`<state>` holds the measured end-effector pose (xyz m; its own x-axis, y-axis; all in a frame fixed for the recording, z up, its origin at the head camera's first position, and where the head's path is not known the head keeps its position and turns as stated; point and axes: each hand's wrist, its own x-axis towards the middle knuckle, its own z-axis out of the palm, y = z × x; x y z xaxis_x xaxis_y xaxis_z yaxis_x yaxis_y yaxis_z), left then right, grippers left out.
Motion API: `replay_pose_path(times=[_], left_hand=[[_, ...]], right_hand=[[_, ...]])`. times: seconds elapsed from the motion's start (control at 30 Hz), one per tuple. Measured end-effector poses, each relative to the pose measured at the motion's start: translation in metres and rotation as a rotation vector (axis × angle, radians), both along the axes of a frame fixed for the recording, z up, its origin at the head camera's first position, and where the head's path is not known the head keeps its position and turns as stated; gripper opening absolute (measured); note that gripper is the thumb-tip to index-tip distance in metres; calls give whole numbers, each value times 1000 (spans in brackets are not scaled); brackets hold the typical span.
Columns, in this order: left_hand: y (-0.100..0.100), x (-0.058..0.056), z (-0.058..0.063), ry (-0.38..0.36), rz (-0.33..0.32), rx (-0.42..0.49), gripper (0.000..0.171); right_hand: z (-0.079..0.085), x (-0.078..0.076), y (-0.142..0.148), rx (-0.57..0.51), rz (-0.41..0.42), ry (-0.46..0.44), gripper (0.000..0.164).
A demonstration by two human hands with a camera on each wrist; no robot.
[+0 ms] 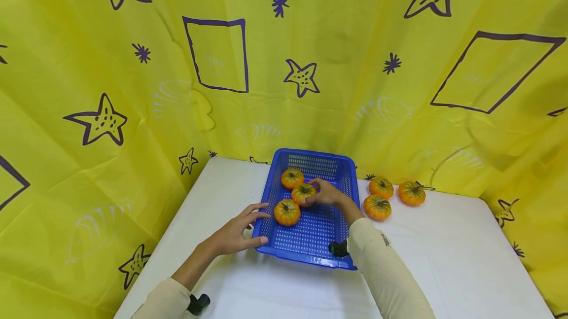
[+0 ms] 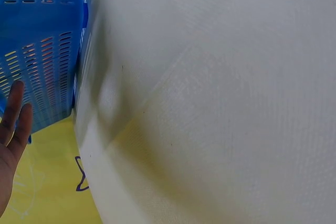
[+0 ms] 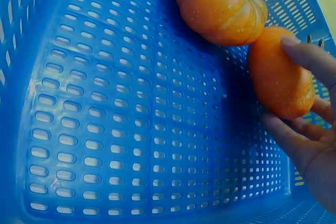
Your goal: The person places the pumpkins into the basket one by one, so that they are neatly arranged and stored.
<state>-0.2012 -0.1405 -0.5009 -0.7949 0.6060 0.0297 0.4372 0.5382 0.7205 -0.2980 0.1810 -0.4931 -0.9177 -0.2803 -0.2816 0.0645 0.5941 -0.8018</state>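
Observation:
A blue plastic basket (image 1: 310, 257) with slotted walls stands on the white table. In it, my right hand (image 1: 327, 194) grips a small orange pumpkin (image 1: 303, 194); in the right wrist view the thumb and fingers curl round the same pumpkin (image 3: 281, 74). Two more pumpkins lie in the basket, one behind (image 1: 292, 178) and one in front (image 1: 287, 212). My left hand (image 1: 235, 232) is at the basket's left side, fingers spread and fingertips right at the rim. The left wrist view shows its fingers (image 2: 21, 124) close against the slotted wall (image 2: 44, 72).
Right of the basket, three more pumpkins sit on the table: one at the back (image 1: 381, 187), one nearer (image 1: 377, 207) and one farther right (image 1: 411, 193). A yellow curtain (image 1: 337, 102) with starfish drawings hangs behind and along both sides of the white table (image 1: 443, 250).

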Motion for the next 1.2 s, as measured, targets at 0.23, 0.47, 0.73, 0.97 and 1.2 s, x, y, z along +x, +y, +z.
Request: replay_pose_path(times=[0.23,0.47,0.73,0.97,1.2], left_hand=[[1,-1,0,1,-1,1,63],[1,-1,0,7,-8,1,64],[0,-1,0,-6,-1,-1,63],[0,0,2,-6,-2,-2,62],[-1,0,1,-1,-1,-12,62]], right_hand=[[-3,-1,1,-50,24,-37,67],[-1,-1,-1,-27,19,-35,66],[-4,0,-6,-3,16,-22,64],[-6,-1,-9,-7,51,-21,71],[-4,0,-13,-89,57,-83,72]])
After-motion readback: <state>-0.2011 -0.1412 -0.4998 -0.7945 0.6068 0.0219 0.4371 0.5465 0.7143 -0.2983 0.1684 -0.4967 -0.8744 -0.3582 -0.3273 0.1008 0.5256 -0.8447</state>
